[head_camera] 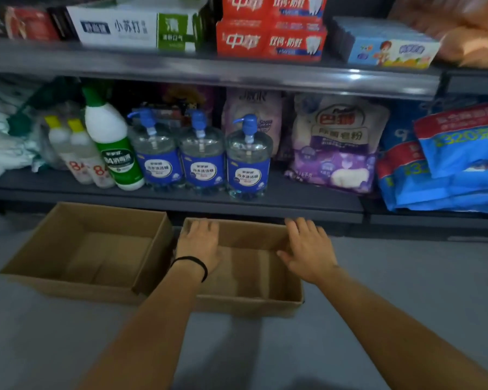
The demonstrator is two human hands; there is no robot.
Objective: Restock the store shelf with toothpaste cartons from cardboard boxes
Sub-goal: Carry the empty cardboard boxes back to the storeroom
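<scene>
With your left hand [199, 243] and right hand [307, 249] spread flat over the empty right cardboard box [265, 304], grip its side walls evenly.

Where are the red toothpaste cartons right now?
On the upper shelf, stacked top centre, between the white and green carton and the blue boxes.

Grey floor [406, 291], dark metal shelving [209, 71], dim light, possibly a bag upper right
</scene>
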